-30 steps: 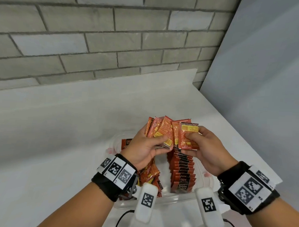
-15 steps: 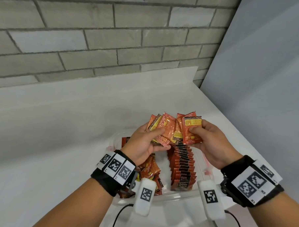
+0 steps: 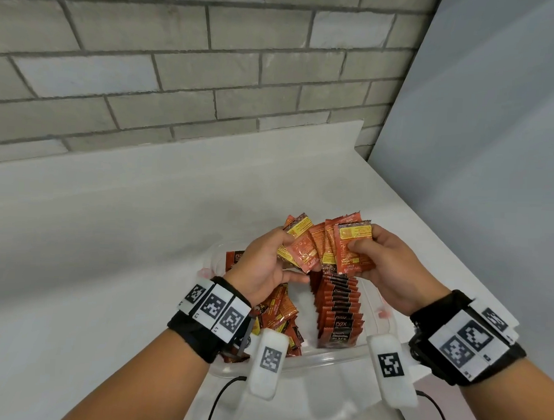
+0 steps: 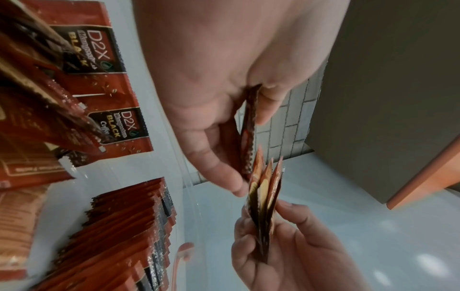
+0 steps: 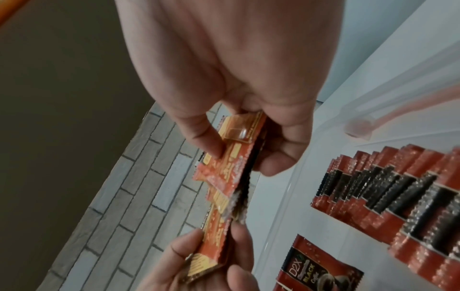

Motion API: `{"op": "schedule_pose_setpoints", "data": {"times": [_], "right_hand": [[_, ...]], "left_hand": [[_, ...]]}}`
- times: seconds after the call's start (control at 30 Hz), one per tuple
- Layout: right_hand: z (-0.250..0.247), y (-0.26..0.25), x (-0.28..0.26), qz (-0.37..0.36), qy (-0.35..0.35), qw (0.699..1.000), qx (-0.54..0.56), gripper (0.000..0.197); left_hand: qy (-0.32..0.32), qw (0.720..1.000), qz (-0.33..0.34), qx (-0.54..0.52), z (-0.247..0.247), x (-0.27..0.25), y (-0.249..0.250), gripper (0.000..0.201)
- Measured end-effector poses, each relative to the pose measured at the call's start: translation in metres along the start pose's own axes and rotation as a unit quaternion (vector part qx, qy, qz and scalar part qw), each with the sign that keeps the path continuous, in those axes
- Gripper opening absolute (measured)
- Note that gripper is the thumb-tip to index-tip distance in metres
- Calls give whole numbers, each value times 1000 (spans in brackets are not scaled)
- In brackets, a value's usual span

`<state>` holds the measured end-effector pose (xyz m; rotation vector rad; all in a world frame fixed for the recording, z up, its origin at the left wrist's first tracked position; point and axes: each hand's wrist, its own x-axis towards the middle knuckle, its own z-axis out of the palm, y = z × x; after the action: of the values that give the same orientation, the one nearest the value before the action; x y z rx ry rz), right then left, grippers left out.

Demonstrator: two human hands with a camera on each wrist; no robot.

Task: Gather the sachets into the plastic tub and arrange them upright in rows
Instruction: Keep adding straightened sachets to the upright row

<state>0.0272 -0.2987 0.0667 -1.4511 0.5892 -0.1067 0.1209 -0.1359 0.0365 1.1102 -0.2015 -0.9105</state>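
Where tub [image 3: 326, 359] sits, brick wall [image 3: 180, 72] behind

left hand [image 4: 224, 110] and right hand [image 4: 286, 246] pinch fanned sachets [image 4: 263, 196] beside the plastic tub [image 4: 189, 196] (upright row [image 4: 129, 232] inside).

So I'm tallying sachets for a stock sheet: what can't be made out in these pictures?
- Fanned sachets: they overlap in every view; count unclear.
- Loose pile: head view, left hand and wristband cover it.
- Upright row: near end behind the tub rim, far end under the right hand.
- Yellow label print: too small.
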Motion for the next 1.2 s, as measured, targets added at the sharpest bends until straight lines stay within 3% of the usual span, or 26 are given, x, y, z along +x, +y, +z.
{"op": "schedule_pose_setpoints", "data": {"times": [0.1, 0.2, 0.33, 0.43, 0.53, 0.77, 0.83, 0.9, 0.97, 1.0, 1.07, 1.2], "right_hand": [[0, -1, -2, 1, 3, 1000, 14, 17], [2, -1, -4, -1, -3, 1000, 9, 18], [3, -1, -5, 2, -12, 999, 33, 20], [5, -3, -5, 8, -22, 997, 74, 22], [9, -4, -7, 16, -42, 995, 94, 23], [12, -3, -17, 19, -98, 985, 137, 35], [17, 2, -20, -1, -109, 991, 73, 32], [21, 3, -23, -42, -85, 994, -63, 25], [17, 0, -24, -87, -31, 965, -245, 30], [12, -1, -23, -107, -7, 940, -324, 42], [6, -5, -24, -156, -8, 910, -383, 68], [7, -13, -31, -221, -139, 874, -410, 103]], "left_hand": [[5, 999, 3, 45, 0, -2, -3, 20], [21, 995, 10, 96, -1, 0, -6, 55], [28, 996, 28, 85, 5, 0, -7, 35], [18, 994, 52, 97, 11, -3, -9, 33], [-22, 990, 57, 127, 21, -4, -13, 42], [-110, 993, 35, -32, 26, -3, -10, 72], [-123, 990, 7, -61, 29, -6, -8, 55], [-100, 993, -1, -56, 33, -8, -9, 28], [-79, 996, -12, -50, 34, -8, -11, 7], [-75, 996, -19, -50, 34, -8, -11, 5], [-63, 996, -31, -50, 35, -9, -10, 21], [-66, 994, -45, -74, 40, -8, -8, 20]]}}
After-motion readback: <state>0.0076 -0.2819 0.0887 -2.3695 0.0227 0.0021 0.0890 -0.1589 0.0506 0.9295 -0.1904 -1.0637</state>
